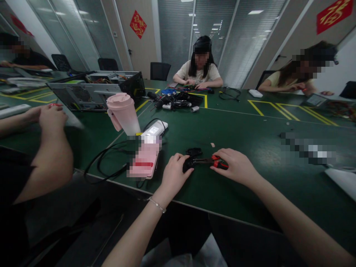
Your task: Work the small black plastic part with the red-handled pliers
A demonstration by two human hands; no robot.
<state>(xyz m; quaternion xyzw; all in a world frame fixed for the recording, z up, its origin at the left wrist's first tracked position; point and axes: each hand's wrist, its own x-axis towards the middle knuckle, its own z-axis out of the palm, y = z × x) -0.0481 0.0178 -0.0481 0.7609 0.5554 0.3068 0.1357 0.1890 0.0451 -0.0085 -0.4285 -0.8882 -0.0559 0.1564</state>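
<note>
My left hand (175, 171) is closed around a small black part (189, 163), pinching it between thumb and fingers just above the green table. Red-and-black pliers (219, 162) are in my right hand (236, 165), with their jaws pointing left and meeting the black part. Whether the jaws grip it or only touch it, I cannot tell. Just beyond my left fingertips lies another black piece (194, 151). A small pale scrap (212, 145) rests on the table past the pliers.
Left of my hands are a pink phone (146, 157), a white device (154, 129), a black cable (97, 163) and a pink cup (124, 113). Farther off stand an open computer case (97, 91) and a pile of black parts (175, 102). Co-workers sit around the table (250, 129).
</note>
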